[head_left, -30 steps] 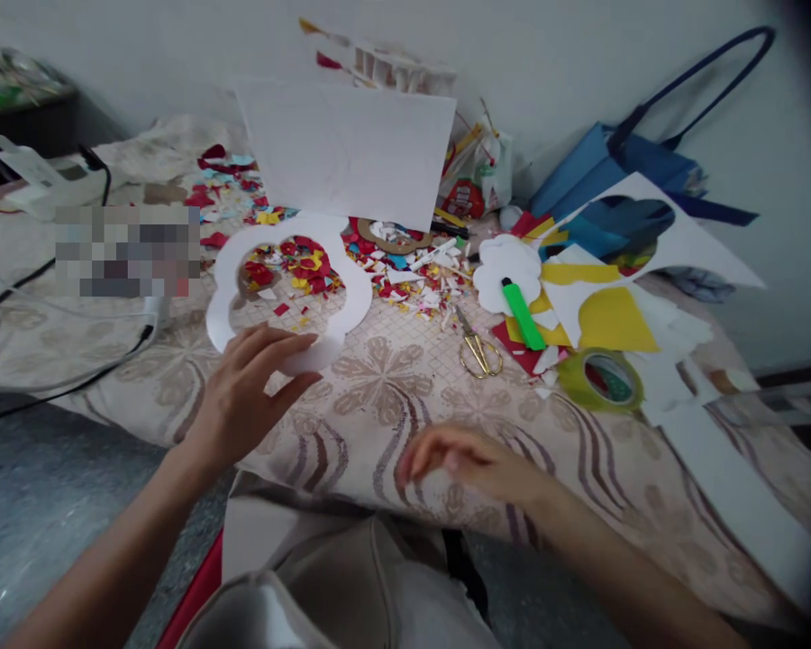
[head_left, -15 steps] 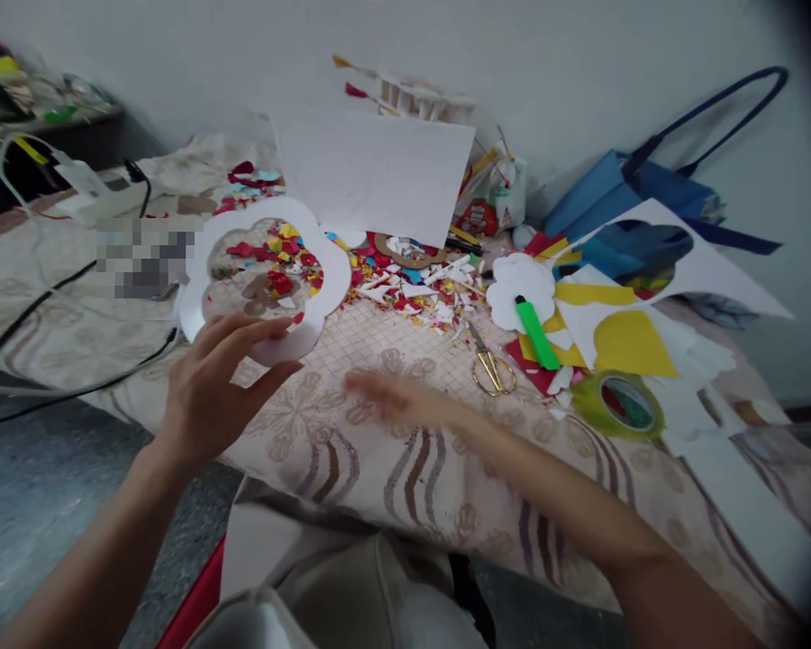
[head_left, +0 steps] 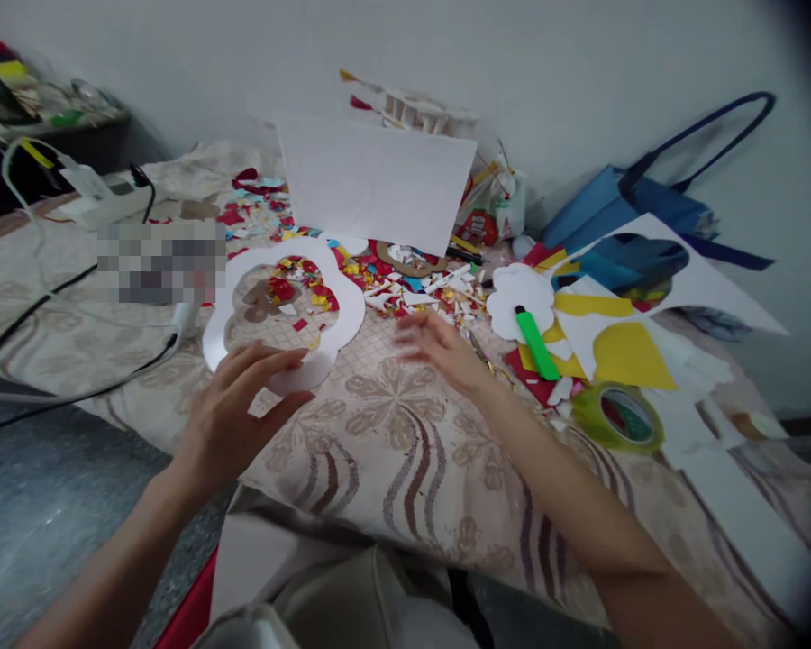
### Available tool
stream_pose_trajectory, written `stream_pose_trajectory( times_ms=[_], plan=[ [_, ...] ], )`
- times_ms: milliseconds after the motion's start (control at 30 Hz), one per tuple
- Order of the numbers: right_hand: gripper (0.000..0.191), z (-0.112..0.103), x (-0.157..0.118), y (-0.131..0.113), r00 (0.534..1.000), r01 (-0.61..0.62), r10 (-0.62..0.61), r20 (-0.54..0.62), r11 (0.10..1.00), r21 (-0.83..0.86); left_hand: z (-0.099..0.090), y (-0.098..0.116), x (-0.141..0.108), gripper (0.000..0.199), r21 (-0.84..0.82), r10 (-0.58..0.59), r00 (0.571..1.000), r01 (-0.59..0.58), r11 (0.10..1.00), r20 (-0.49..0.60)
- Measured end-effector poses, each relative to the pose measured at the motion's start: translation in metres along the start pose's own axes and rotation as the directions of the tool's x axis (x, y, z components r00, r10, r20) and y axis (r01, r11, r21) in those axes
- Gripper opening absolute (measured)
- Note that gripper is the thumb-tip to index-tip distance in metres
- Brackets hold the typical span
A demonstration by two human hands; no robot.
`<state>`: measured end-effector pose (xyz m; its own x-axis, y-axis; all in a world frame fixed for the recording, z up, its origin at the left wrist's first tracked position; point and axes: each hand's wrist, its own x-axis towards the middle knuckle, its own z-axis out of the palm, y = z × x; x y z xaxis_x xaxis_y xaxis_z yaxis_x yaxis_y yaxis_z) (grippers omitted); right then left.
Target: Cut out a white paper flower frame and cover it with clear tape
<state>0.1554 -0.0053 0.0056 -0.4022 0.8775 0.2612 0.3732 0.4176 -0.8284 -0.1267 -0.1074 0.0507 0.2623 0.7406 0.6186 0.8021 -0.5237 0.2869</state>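
My left hand (head_left: 250,410) holds the lower edge of a white flower-shaped paper ring (head_left: 350,315) between thumb and fingers. Through the ring's opening, red and yellow paper scraps (head_left: 284,287) and a brown cut-out (head_left: 260,300) show on the patterned cloth. My right hand (head_left: 439,347), slightly blurred, hangs over the cloth with its fingers apart and nothing in it. Just right of it, the gold scissors (head_left: 490,361) are partly hidden by my wrist. A white scalloped paper shape (head_left: 519,297) and a green cutter (head_left: 538,344) lie farther right.
A white sheet (head_left: 378,185) stands behind the scraps. Yellow-green tape (head_left: 618,416), yellow paper (head_left: 632,351) and a cut white sheet (head_left: 730,279) lie at the right, before a blue bag (head_left: 587,203). Cables and a power strip (head_left: 108,203) are at the left.
The ring and my left hand have shifted slightly right and down in view. My right hand has moved up and to the right, now covering part of the scissors.
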Motion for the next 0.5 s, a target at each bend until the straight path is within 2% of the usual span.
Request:
stream_pose_trajectory(
  times_ms=[33,67,100,133,200,233,300,333,367,400,500],
  plan=[
    [0.039,-0.006,-0.002,0.001,0.996,0.012,-0.010,0.092,1.000,-0.013,0.000,0.000,-0.001,0.032,0.001,-0.008,1.000,0.008,1.000,0.001],
    [0.039,-0.010,-0.005,0.002,0.994,0.029,-0.025,0.108,0.999,-0.043,0.000,-0.001,-0.002,0.032,0.001,-0.017,1.000,0.017,1.000,0.001],
    [0.039,-0.012,-0.007,0.002,0.998,0.035,-0.032,0.048,0.997,-0.067,0.000,-0.002,-0.003,0.033,0.000,-0.026,1.000,0.026,1.000,-0.001],
    [0.038,-0.011,-0.008,0.000,0.997,0.040,-0.045,-0.059,0.995,-0.087,0.000,-0.003,-0.003,0.033,-0.001,-0.031,0.999,0.031,1.000,-0.004],
    [0.034,-0.001,-0.005,-0.004,0.959,0.053,-0.071,-0.275,0.996,-0.070,0.001,-0.004,-0.003,0.033,0.000,-0.037,0.999,0.037,0.999,-0.017],
    [0.032,0.007,-0.002,-0.007,0.955,0.073,-0.076,-0.286,0.997,-0.022,0.001,-0.004,-0.002,0.034,-0.001,-0.040,0.999,0.040,0.999,-0.022],
    [0.031,0.023,0.009,-0.012,0.996,0.088,-0.087,-0.022,0.994,0.058,0.001,-0.003,-0.001,0.034,-0.003,-0.045,0.998,0.045,0.999,-0.033],
    [0.031,0.029,0.016,-0.013,0.992,0.090,-0.093,0.082,0.995,0.039,0.001,-0.002,-0.001,0.034,-0.006,-0.046,0.998,0.045,0.999,-0.035],
    [0.032,0.032,0.022,-0.015,0.993,0.086,-0.087,0.080,0.996,0.025,0.001,-0.001,0.000,0.034,-0.007,-0.050,0.998,0.050,0.999,-0.033],
    [0.034,0.032,0.026,-0.016,0.996,0.078,-0.078,0.044,0.997,0.012,0.000,0.000,-0.001,0.034,-0.005,-0.055,0.998,0.055,0.998,-0.024],
    [0.039,0.020,0.017,-0.024,0.972,0.036,-0.036,-0.233,0.999,-0.007,-0.002,0.003,-0.004,0.034,0.003,-0.074,0.997,0.074,0.997,0.021]
  ],
)
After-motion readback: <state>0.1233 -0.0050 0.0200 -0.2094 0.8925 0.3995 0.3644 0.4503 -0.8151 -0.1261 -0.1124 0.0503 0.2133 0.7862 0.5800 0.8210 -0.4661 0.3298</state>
